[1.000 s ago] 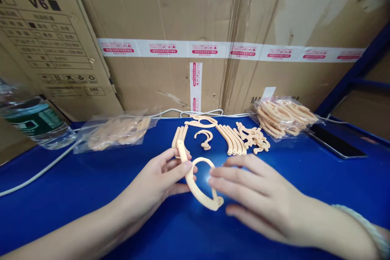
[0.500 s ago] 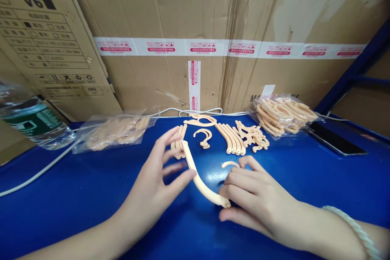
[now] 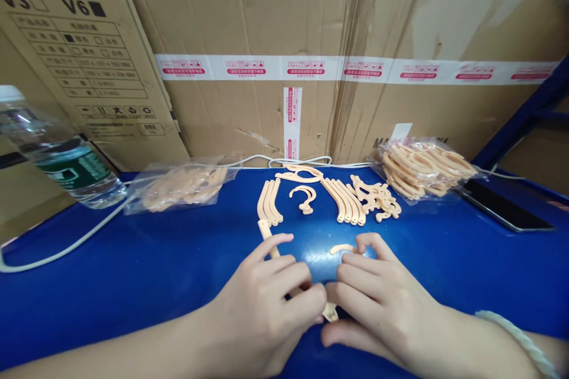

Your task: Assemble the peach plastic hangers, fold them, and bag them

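Observation:
My left hand [image 3: 282,296] is closed around a curved beige plastic hanger arm [image 3: 265,230], covering its middle; the upper end sticks out beyond the fingers. At the arm's lower end, a small beige tip [image 3: 329,312] shows between both hands, pinched by my right hand [image 3: 382,290]. A thin curved beige piece [image 3: 341,248], like a hook, juts out by the curled finger of my right hand; its other end is hidden. Farther back lie a left stack of hanger arms [image 3: 269,201], a loose hook [image 3: 306,195] and a right row of hanger arms [image 3: 344,201].
Small beige connecting parts [image 3: 377,198] lie in a heap. Behind are a flat beige looped part [image 3: 302,174], a left plastic bag of parts [image 3: 182,186], a right plastic bag [image 3: 427,166], a phone [image 3: 507,207], a water bottle [image 3: 71,160], a white cable [image 3: 66,254] and cardboard boxes [image 3: 249,118].
My left hand has moved down and right along the hanger arm, from lightly touching its side to gripping it near the right hand. The view has shifted slightly left.

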A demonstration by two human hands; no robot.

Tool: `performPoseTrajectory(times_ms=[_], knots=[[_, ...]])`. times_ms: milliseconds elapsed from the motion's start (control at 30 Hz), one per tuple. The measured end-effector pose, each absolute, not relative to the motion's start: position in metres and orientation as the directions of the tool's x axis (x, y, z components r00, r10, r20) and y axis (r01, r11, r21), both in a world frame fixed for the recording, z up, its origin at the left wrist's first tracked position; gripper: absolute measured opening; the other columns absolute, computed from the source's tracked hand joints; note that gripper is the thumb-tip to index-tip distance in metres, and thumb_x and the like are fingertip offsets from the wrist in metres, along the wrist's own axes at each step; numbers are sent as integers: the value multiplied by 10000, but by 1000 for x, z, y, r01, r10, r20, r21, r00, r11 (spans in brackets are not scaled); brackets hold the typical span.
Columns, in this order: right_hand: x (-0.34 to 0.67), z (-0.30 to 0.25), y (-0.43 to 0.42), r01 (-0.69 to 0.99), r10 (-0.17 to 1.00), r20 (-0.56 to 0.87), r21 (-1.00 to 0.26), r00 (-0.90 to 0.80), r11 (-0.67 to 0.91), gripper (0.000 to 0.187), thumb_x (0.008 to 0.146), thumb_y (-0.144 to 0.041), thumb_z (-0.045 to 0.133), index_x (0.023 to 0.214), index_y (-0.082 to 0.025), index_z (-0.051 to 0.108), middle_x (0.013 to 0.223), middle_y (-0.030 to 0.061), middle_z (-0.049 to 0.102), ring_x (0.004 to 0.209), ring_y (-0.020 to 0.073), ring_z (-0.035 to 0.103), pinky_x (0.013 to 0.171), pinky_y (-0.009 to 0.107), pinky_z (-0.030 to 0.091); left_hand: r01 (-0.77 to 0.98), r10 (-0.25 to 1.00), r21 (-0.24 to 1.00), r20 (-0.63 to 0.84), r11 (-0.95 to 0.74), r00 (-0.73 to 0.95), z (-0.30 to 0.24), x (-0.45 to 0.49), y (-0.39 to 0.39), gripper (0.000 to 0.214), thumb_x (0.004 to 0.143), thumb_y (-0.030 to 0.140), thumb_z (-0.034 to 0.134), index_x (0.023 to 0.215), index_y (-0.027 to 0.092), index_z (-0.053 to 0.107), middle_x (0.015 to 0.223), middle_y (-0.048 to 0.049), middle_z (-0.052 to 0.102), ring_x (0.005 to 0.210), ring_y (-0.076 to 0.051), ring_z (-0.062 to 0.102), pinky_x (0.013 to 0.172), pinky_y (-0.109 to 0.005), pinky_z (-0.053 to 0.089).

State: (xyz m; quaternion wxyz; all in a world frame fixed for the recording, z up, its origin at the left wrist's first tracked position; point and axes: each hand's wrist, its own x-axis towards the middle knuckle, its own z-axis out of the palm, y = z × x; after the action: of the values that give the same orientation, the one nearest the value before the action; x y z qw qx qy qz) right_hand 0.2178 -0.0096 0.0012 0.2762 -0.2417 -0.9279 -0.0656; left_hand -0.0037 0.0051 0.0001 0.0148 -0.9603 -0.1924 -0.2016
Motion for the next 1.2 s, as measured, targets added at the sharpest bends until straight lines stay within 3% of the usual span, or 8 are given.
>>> performPoseTrajectory(times_ms=[100,200,433,600,700,867,1000,1200], knots=[[217,2,-11,479,397,556,3,-730,878,465,1050,-409,407,678,-161,534,630,-19,526,614,138,424,776,365,272,338,337,70,400,-939,853,0,-4,3,73,831,167,471,797,203,525,703,-18,560,559,-166,455,764,-382,460],[216,0,-13,464,370,548,37,-750,885,441,1055,-366,414,683,-165,540,619,-22,525,609,140,417,771,368,267,358,373,110,352,-927,858,1,-3,2,127,861,195,457,736,217,470,667,-7,527,500,-165,394,501,-329,334],[213,-1,-14,450,423,517,-80,-744,890,471,1065,-406,358,695,-173,533,612,-29,532,591,131,440,757,356,264,372,439,244,356,-896,825,3,-1,-2,178,837,173,460,681,213,386,618,25,511,491,-144,411,490,-328,285],[214,3,-16,405,513,472,-317,-717,858,426,1052,-462,371,817,-188,596,661,-29,594,613,127,522,748,338,280,312,344,147,408,-939,846,10,-3,-1,136,781,165,480,663,215,436,583,5,506,463,-152,357,465,-334,259],[218,4,-14,396,571,474,-423,-670,815,328,1035,-431,454,849,-198,592,686,-43,606,625,118,544,794,326,301,265,264,58,426,-962,865,12,-9,7,127,794,123,461,735,214,529,628,-17,570,505,-169,428,522,-329,346],[227,5,-1,459,684,470,-512,-558,726,220,1012,-332,515,835,-211,568,658,-62,538,582,113,488,780,299,349,310,333,124,402,-943,853,18,-28,34,198,925,107,460,893,223,616,774,-14,695,657,-161,588,1000,-389,410],[230,7,5,462,669,502,-485,-548,743,205,1008,-323,520,842,-217,576,677,-60,578,589,111,522,889,329,358,451,494,204,415,-869,764,26,-47,61,169,949,210,502,930,221,670,916,-63,729,916,-224,637,1044,-445,390],[232,3,8,455,675,488,-502,-554,736,190,996,-334,541,850,-220,581,707,-38,610,643,135,541,863,354,400,545,561,155,356,-824,748,15,-73,97,215,973,231,461,1018,209,670,1126,-118,683,1158,-283,540,1027,-473,401]])
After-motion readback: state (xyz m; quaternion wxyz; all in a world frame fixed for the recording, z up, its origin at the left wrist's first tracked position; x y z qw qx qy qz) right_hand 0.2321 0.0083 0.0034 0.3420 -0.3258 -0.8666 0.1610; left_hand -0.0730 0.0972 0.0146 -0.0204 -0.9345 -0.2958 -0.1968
